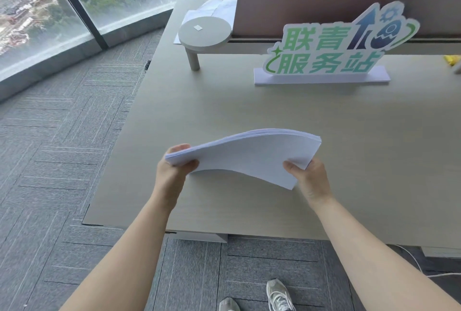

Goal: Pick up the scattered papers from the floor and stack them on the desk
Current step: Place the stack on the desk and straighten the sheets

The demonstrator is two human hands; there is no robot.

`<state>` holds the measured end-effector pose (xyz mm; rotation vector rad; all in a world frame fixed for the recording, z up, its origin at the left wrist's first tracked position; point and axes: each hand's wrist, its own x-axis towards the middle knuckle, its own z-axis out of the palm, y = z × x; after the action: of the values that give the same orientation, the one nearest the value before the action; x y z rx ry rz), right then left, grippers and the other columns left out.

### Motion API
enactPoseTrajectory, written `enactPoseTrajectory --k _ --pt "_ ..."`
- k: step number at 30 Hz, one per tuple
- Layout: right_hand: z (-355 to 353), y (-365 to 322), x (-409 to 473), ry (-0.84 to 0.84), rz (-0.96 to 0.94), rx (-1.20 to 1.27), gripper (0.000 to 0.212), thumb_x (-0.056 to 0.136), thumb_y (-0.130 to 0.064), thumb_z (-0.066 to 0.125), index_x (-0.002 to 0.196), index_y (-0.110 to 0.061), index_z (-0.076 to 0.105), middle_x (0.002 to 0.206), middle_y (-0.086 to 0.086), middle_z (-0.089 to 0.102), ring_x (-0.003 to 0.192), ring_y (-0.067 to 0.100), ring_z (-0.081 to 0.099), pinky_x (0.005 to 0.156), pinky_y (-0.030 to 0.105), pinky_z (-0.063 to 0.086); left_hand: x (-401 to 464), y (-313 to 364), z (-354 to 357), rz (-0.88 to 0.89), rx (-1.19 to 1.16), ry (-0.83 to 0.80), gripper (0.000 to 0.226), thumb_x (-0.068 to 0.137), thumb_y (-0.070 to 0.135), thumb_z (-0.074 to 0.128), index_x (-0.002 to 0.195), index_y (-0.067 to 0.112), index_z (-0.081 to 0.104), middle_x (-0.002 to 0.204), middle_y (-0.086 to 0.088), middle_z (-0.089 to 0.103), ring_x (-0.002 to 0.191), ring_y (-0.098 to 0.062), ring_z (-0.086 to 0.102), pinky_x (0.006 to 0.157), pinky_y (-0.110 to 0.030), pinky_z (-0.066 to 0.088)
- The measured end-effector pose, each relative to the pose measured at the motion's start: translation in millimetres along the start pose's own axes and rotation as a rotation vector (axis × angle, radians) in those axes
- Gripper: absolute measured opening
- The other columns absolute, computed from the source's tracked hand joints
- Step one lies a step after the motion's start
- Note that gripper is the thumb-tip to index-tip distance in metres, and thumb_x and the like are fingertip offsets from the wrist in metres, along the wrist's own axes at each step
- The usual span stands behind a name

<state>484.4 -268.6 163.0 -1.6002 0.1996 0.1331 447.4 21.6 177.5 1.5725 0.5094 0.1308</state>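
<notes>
Yellow object [452,60] cut off at right edge.

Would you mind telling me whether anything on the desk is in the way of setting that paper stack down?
Nothing visible is. Both the left hand and right hand hold the stack over bare desk. The sign and the round stand sit farther back, well clear of it.

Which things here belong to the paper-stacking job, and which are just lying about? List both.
Job:
- thick bowed stack of white paper
- left hand and right hand gripping its ends
- pale wood-grain desk

Lying about:
- green-and-white cut-out sign
- round grey stand
- loose white sheets behind stand
- small yellow object
</notes>
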Motion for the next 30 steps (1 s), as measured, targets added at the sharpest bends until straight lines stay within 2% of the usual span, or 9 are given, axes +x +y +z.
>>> enactPoseTrajectory --k 3,5,10,15,18,22,24,27,30 --pt "2 3 2 0.038 0.022 -0.030 0.024 0.086 0.000 0.067 0.081 -0.023 0.071 0.072 -0.020 0.074 0.071 -0.004 0.068 0.069 0.020 0.050 0 -5 4 -0.019 0.016 0.041 0.024 0.077 -0.007 0.070 0.084 0.017 0.069 0.068 0.015 0.069 0.066 -0.001 0.060 0.064 -0.015 0.046" --pt "2 2 4 0.050 0.007 -0.037 0.024 0.086 -0.002 0.068 0.079 -0.024 0.072 0.073 -0.019 0.074 0.072 -0.002 0.068 0.070 0.020 0.052 3 -5 5 -0.031 -0.027 0.085 0.025 0.076 -0.008 0.070 0.077 0.017 0.069 0.061 0.016 0.069 0.061 -0.002 0.061 0.059 -0.013 0.047" --pt "2 12 2 0.020 0.056 -0.033 0.022 0.085 -0.002 0.069 0.086 -0.024 0.072 0.079 -0.019 0.075 0.079 -0.004 0.070 0.068 0.010 0.051 1 -14 2 -0.074 -0.065 0.016 0.019 0.072 0.001 0.076 0.083 0.015 0.070 0.071 0.013 0.074 0.066 -0.001 0.065 0.061 -0.015 0.051" --pt "5 20 -1 0.021 0.130 -0.078 0.018 0.088 -0.011 0.069 0.083 -0.028 0.072 0.084 -0.017 0.073 0.075 -0.008 0.067 0.069 0.015 0.048 4 -21 6 -0.103 0.002 0.042 0.014 0.079 -0.001 0.073 0.079 0.013 0.071 0.065 0.014 0.072 0.062 -0.002 0.064 0.058 -0.016 0.051" --pt "9 17 4 0.061 0.111 -0.092 0.017 0.087 -0.011 0.069 0.080 -0.026 0.073 0.080 -0.014 0.073 0.076 0.006 0.068 0.070 0.023 0.049 6 -17 8 -0.059 0.048 0.038 0.018 0.079 -0.003 0.072 0.074 0.014 0.071 0.063 0.015 0.071 0.059 0.000 0.061 0.057 -0.016 0.050" --pt "14 2 14 0.096 0.076 -0.118 0.011 0.085 -0.012 0.070 0.078 -0.021 0.071 0.074 -0.011 0.072 0.070 0.011 0.063 0.066 0.027 0.047 8 -11 3 -0.043 0.051 0.043 0.012 0.080 -0.002 0.071 0.075 0.008 0.069 0.074 0.000 0.068 0.064 -0.012 0.059 0.056 -0.020 0.049" --pt "15 -8 19 0.075 0.054 -0.143 0.007 0.084 -0.013 0.070 0.079 -0.019 0.070 0.071 -0.013 0.072 0.065 0.009 0.063 0.064 0.027 0.048 8 -11 -3 -0.080 0.030 0.052 0.009 0.077 0.000 0.073 0.075 0.008 0.068 0.071 0.002 0.068 0.065 -0.016 0.058 0.059 -0.026 0.049" --pt "16 -23 26 0.012 0.057 -0.119 0.010 0.083 -0.009 0.070 0.085 -0.019 0.071 0.083 -0.001 0.074 0.072 0.016 0.065 0.072 0.033 0.052 4 -13 -15 -0.184 -0.063 0.056 0.014 0.061 0.010 0.075 0.075 0.013 0.071 0.067 0.008 0.072 0.067 -0.018 0.062 0.066 -0.030 0.051" --pt "21 -36 25 0.000 0.089 -0.046 0.012 0.085 -0.007 0.069 0.086 -0.019 0.069 0.080 -0.001 0.072 0.065 0.009 0.066 0.063 0.024 0.053 -5 -21 -27 -0.263 -0.157 0.075 0.023 0.057 0.012 0.074 0.080 0.012 0.071 0.071 0.005 0.074 0.072 -0.021 0.064 0.073 -0.033 0.050"
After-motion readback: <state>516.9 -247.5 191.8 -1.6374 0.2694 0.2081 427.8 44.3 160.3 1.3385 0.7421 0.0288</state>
